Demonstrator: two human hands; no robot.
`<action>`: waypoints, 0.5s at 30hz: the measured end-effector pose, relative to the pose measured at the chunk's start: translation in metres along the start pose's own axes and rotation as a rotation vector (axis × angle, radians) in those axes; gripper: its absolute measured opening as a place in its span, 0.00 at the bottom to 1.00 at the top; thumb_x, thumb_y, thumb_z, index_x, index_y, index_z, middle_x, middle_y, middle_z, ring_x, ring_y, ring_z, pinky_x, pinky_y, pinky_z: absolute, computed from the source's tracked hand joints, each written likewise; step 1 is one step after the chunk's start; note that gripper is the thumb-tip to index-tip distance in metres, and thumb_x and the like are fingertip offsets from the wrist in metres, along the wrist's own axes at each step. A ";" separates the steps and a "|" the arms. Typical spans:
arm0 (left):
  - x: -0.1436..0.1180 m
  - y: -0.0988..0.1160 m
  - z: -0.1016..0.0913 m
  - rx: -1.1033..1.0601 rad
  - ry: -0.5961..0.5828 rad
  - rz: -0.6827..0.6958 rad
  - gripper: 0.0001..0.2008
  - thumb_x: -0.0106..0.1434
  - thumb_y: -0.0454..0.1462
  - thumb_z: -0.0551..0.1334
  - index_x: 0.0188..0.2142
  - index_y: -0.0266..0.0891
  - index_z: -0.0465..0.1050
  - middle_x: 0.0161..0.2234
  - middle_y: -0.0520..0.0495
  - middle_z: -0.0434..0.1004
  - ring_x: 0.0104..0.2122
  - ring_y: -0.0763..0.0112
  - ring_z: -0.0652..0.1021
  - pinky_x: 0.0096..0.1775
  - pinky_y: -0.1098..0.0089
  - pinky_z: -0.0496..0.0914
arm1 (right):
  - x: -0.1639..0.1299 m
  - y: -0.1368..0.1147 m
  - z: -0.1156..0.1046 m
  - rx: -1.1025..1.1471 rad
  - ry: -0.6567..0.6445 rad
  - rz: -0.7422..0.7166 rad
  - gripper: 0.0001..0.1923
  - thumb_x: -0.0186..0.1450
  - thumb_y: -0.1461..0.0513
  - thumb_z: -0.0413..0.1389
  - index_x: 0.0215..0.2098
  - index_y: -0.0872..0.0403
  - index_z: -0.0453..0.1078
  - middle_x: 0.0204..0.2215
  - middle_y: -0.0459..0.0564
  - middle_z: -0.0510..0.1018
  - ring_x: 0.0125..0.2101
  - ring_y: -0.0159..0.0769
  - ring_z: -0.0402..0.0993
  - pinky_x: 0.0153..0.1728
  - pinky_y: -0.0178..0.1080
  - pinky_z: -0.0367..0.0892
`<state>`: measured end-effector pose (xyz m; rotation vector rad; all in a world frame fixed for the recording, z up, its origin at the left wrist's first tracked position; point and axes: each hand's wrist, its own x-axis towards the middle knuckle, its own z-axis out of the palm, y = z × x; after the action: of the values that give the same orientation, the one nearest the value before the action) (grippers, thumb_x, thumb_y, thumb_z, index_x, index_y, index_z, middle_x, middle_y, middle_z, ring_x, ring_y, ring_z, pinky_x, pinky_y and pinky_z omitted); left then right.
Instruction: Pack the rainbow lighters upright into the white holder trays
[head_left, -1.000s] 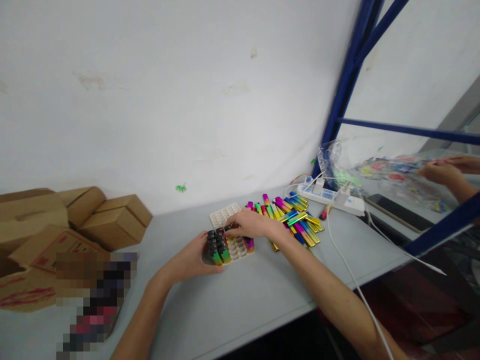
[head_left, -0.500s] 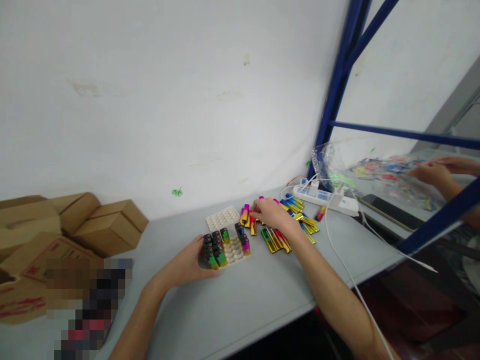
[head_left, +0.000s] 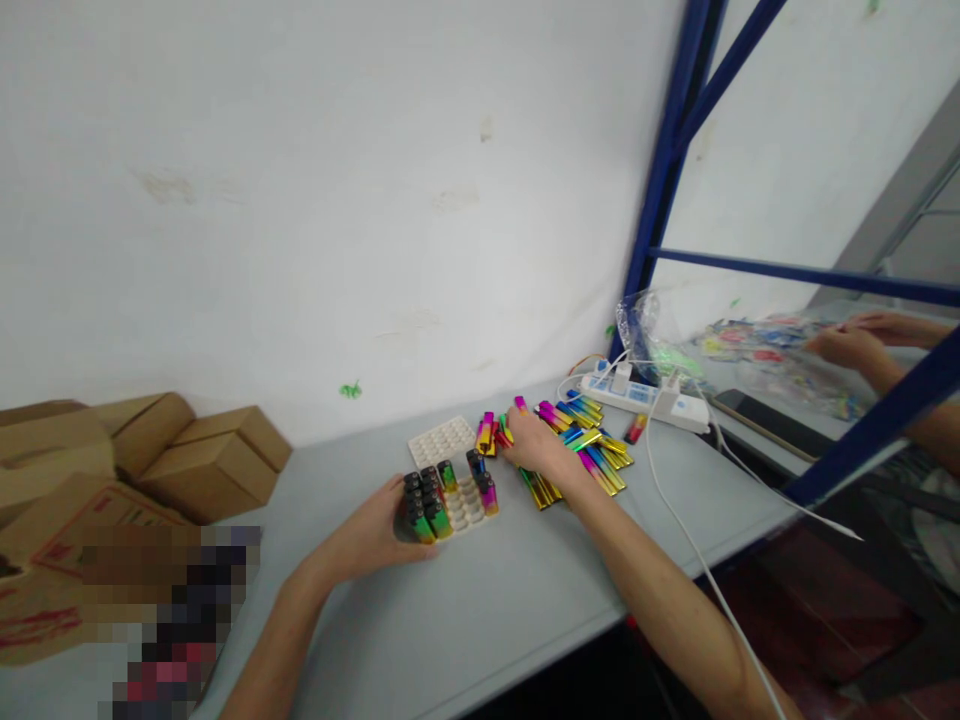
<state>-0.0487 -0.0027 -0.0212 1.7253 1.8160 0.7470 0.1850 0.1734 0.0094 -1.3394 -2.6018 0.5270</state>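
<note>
A cream tray with rows of round-edged slots [head_left: 466,508] lies on the table, holding several upright lighters [head_left: 429,500] with black tops and colour-fading bodies. My left hand [head_left: 386,525] grips the tray's left end, thumb in front and fingers behind, against the lighters. To the right lies a loose pile of shiny lighter cases [head_left: 596,465] in gold, pink, blue, green and red. Over the pile's left part, my right hand [head_left: 531,440] has its fingers bent closed round a red and green case [head_left: 506,430]; its fingertips are partly hidden.
Behind the filled tray lies a second cream tray [head_left: 441,441]. A white power strip [head_left: 645,400] with cables, a phone [head_left: 772,425] and a blue metal frame [head_left: 660,190] stand right. Cardboard boxes [head_left: 217,460] are left. Another person's hands [head_left: 862,345] handle plastic bags beyond the frame.
My right hand has shifted slightly left and down over the pile, and a green case now shows at its fingers. The pile's front cases have moved. My left hand stays at the tray.
</note>
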 end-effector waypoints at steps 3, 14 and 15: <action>0.000 0.001 0.000 0.010 0.005 -0.009 0.40 0.45 0.41 0.80 0.58 0.38 0.76 0.59 0.36 0.80 0.59 0.41 0.79 0.64 0.48 0.71 | 0.001 0.005 -0.016 0.054 -0.002 -0.019 0.15 0.70 0.65 0.59 0.54 0.62 0.73 0.49 0.66 0.82 0.51 0.52 0.81 0.46 0.41 0.70; 0.000 -0.001 0.000 -0.010 -0.009 0.004 0.41 0.46 0.41 0.80 0.60 0.39 0.73 0.59 0.36 0.79 0.59 0.41 0.78 0.64 0.47 0.71 | -0.004 0.003 -0.023 1.167 -0.333 -0.649 0.16 0.71 0.52 0.62 0.47 0.52 0.64 0.39 0.48 0.81 0.37 0.35 0.80 0.43 0.41 0.73; 0.000 -0.002 0.000 -0.013 -0.012 0.005 0.42 0.46 0.40 0.80 0.60 0.40 0.73 0.60 0.36 0.79 0.59 0.41 0.78 0.64 0.46 0.71 | -0.005 0.000 -0.022 1.210 -0.366 -0.656 0.18 0.71 0.50 0.63 0.47 0.51 0.64 0.35 0.45 0.79 0.32 0.33 0.77 0.40 0.39 0.72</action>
<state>-0.0500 -0.0029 -0.0228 1.7231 1.7960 0.7477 0.1949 0.1743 0.0299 -0.0026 -1.9675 1.8477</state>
